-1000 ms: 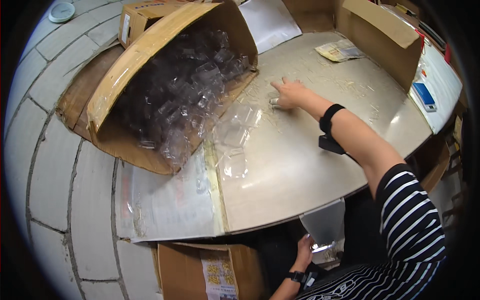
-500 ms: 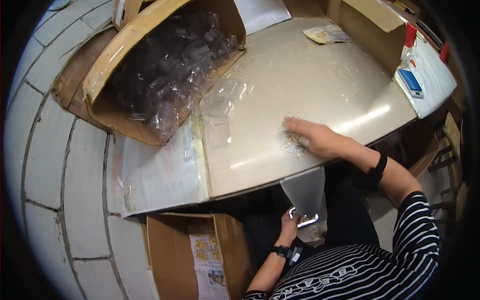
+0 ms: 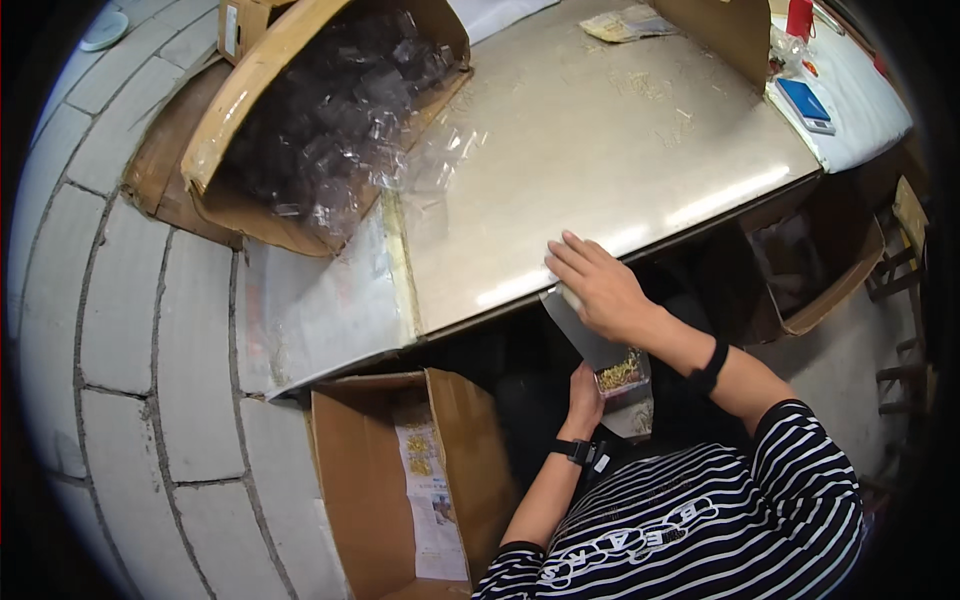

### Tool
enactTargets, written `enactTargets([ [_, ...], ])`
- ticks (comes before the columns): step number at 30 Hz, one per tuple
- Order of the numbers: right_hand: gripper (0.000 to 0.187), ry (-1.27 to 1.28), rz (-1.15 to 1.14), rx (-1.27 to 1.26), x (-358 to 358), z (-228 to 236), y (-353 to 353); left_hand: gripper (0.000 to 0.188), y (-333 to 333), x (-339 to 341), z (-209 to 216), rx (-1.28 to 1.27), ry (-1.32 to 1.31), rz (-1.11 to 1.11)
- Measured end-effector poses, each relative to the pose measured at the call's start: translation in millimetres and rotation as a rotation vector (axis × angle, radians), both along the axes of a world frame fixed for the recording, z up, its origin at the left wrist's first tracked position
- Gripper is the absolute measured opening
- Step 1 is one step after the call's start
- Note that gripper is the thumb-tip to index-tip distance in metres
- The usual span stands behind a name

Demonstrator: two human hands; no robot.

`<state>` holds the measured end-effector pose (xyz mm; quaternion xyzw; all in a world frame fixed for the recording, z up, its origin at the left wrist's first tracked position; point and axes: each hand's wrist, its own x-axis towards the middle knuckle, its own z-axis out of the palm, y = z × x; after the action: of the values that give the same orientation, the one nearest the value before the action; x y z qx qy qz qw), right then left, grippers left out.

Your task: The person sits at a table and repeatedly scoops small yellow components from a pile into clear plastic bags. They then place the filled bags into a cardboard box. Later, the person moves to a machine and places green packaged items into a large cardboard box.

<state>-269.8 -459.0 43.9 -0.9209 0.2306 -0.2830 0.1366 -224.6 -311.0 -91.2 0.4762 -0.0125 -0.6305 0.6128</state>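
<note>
My right hand [image 3: 605, 290] lies over the table's front edge with its fingers stretched out, at the top of a grey sloping chute [image 3: 578, 333]. Below the chute's lower end, my left hand [image 3: 585, 398] grips a small clear plastic box [image 3: 632, 384] by its left side. Small gold-coloured wire pieces [image 3: 622, 372] fill much of that box; their exact kind is too small to tell. The palm of my right hand is hidden, as are most of my left fingers.
A big carton [image 3: 225, 140] of clear plastic boxes [image 3: 350, 120] lies tipped on the table [image 3: 560, 150]. Loose wire pieces [image 3: 640, 85] are scattered at the back. A blue scale [image 3: 805, 102] is at right. An open carton [image 3: 370, 500] stands below left; another carton [image 3: 815, 270] is under the table.
My right hand has moved toward me from the tabletop to the chute, and the wire pile under it has left the table. The box in my left hand now shows gold pieces inside.
</note>
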Motion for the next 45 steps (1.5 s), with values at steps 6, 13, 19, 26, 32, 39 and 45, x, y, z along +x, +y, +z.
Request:
enactTargets([
  [6,0.05,0.029,0.174,0.274,-85.2,23.7,49.9,0.032,4.0,-6.7,2.0,-0.046,0.05,0.02],
  [13,0.029,-0.027,-0.006,0.605,-136.2,-3.7,51.6,0.048,32.6,0.8,1.1,-0.087,0.099,-0.163],
  [19,0.034,-0.001,0.111,0.713,-124.8,-21.3,72.4,0.054,46.3,1.1,36.3,-0.055,-0.131,-0.256],
  [26,0.047,0.109,0.324,0.324,-98.4,-17.1,94.2,0.054,42.8,-3.7,79.3,-0.089,-0.156,-0.145],
  [32,0.055,0.23,0.373,0.157,-96.5,-7.5,97.2,0.036,39.8,-1.8,71.5,-0.11,-0.09,0.062],
  [39,0.058,0.182,0.379,0.189,-94.7,-11.0,94.9,0.025,37.2,2.0,87.0,-0.163,-0.104,0.132],
  [45,0.058,0.152,0.384,0.196,-82.5,-6.5,96.8,0.023,40.7,4.3,84.7,-0.204,-0.089,0.191],
])
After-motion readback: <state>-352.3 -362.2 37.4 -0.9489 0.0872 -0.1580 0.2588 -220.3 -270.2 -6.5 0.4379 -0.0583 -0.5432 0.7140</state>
